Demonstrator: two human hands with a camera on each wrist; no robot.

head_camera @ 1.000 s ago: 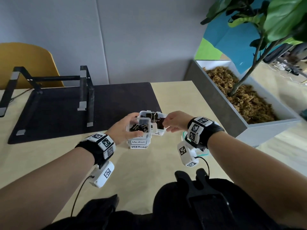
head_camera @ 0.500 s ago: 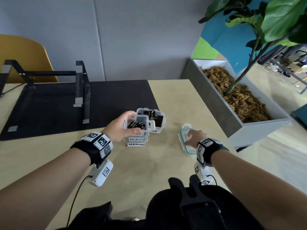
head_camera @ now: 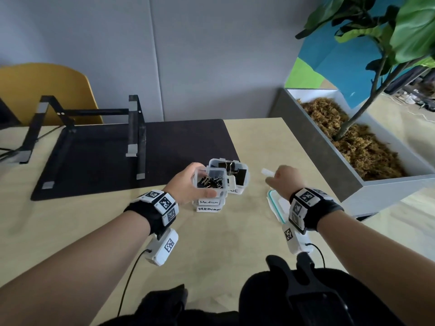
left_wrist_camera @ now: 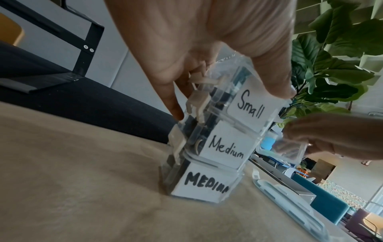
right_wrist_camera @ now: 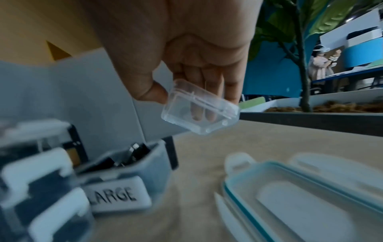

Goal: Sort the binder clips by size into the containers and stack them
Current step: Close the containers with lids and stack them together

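Note:
Three small clear containers stand stacked on the table: "Small" (left_wrist_camera: 250,104) on top, "Medium" (left_wrist_camera: 225,149) under it and "MEDIUM" (left_wrist_camera: 207,181) at the bottom. The top one (head_camera: 210,182) is uncovered and holds small black binder clips. My left hand (head_camera: 196,182) grips it from the left, thumb on its front. Behind and to the right, the "LARGE" container (head_camera: 235,175) holds big black clips, uncovered. My right hand (head_camera: 282,180), right of the stack and above the table, pinches a small clear lid (right_wrist_camera: 199,113) between thumb and fingers.
A larger lid with a teal rim (head_camera: 276,205) lies on the table under my right wrist. A black mat (head_camera: 98,161) with a black metal stand (head_camera: 134,128) covers the far left. A grey planter (head_camera: 353,172) borders the table's right edge.
My right hand left the large container, dropped to the table by the teal-rimmed lid, then rose toward the stack holding the small clear lid. My left hand stayed on the top container.

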